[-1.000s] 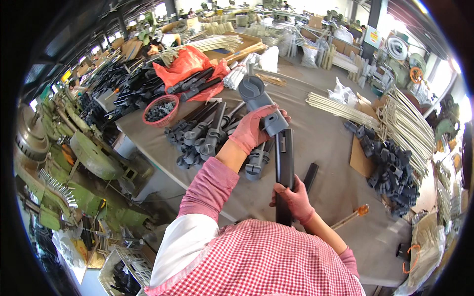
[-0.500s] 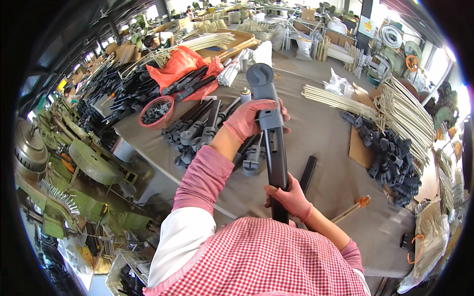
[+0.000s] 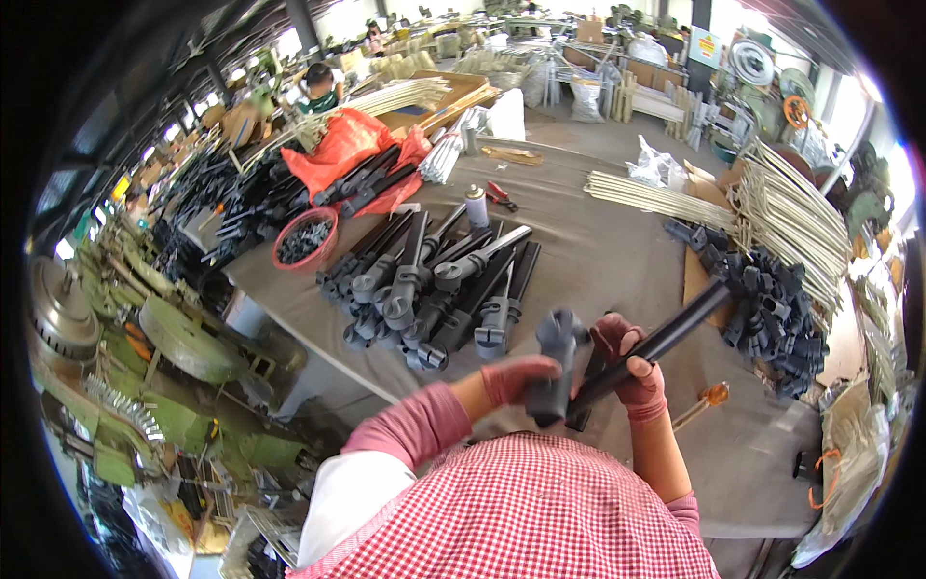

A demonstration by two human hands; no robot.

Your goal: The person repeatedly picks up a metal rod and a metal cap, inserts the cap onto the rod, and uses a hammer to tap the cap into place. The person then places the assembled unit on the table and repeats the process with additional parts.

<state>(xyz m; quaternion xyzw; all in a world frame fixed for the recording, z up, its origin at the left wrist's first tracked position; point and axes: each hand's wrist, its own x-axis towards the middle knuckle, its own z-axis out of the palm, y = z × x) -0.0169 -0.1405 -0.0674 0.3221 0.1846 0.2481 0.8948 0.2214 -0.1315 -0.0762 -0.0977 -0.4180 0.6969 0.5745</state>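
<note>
My right hand (image 3: pixel 632 372), in a pinkish-red glove, is closed around a black tube (image 3: pixel 680 328) that slants up to the right. My left hand (image 3: pixel 516 379), gloved alike and blurred, is closed at a dark grey plastic fitting (image 3: pixel 555 362) beside the tube's lower end. Motion blur hides how fitting and tube are joined. Another black piece shows partly behind my right hand on the table. To the left lies a pile of black tubes with grey fittings (image 3: pixel 403 299). A mallet (image 3: pixel 709 398) with an amber head lies right of my right hand.
A spray can (image 3: pixel 476 207) stands behind the pile, with red-handled pliers (image 3: pixel 502 197) beside it. A red basket (image 3: pixel 306 241) holds small dark parts. Loose dark fittings (image 3: pixel 772 323) and pale rods (image 3: pixel 791 232) cover the table's right side. Green machines (image 3: pixel 183 333) stand at left.
The long piece has swung from upright to slanting right and come lower. My left hand has dropped toward my body. My right hand has moved up and right along with the tube.
</note>
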